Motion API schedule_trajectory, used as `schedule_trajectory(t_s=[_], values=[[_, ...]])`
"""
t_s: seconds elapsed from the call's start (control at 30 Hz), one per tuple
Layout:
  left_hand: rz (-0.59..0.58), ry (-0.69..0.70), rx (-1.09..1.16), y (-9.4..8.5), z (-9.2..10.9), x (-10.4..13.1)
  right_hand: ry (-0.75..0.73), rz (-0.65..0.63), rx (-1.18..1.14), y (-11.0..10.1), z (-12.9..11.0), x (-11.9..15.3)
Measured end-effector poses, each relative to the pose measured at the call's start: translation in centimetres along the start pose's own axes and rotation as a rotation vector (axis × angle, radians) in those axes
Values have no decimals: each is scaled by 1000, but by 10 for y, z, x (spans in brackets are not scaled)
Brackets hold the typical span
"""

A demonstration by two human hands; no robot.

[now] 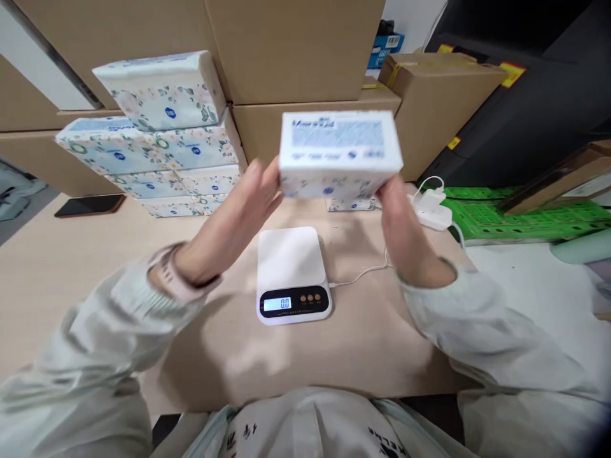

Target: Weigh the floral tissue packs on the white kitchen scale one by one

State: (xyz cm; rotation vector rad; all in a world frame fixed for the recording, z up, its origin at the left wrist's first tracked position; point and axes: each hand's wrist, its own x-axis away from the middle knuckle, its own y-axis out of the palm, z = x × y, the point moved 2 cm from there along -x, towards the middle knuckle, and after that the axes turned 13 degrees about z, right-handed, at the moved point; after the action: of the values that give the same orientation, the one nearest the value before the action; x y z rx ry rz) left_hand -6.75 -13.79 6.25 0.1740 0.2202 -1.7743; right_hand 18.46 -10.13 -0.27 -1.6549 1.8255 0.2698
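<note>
Between my two hands, above the table, is a pack of tissues (341, 143), white and blue with a floral side. My left hand (248, 197) presses its left end, and my right hand (401, 216) grips the lower right corner; the fingertips are partly hidden behind the pack. Below it lies a white digital kitchen scale (291, 257), its lit display reading 0.0 and its plate bare. To the left stands a stack of floral tissue packs (167, 146). Another tissue pack (351, 204) shows partly behind the held one.
A phone (90, 205) lies at the table's left. From the scale a white cable (360, 277) runs right, near a white power strip (432, 210). Cardboard boxes (296, 51) wall off the back. Green crates (477, 216) stand beyond the right edge.
</note>
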Motion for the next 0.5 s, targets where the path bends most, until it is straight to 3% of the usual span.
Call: schedule_trajectory(t_s=[0.1, 0.2, 0.3, 0.4, 0.5], values=[[91, -63, 9, -20, -25, 64, 104, -154, -164, 26, -21, 61], [145, -156, 44, -19, -57, 104, 204, -257, -183, 40, -17, 97], [133, -216, 89, -13, -78, 121, 244, -280, -158, 44, 0, 110], [143, -251, 74, -19, -90, 127, 217, -257, -70, 42, 17, 117], [301, -141, -41, -39, -100, 131, 113, -94, 59, 31, 28, 125]])
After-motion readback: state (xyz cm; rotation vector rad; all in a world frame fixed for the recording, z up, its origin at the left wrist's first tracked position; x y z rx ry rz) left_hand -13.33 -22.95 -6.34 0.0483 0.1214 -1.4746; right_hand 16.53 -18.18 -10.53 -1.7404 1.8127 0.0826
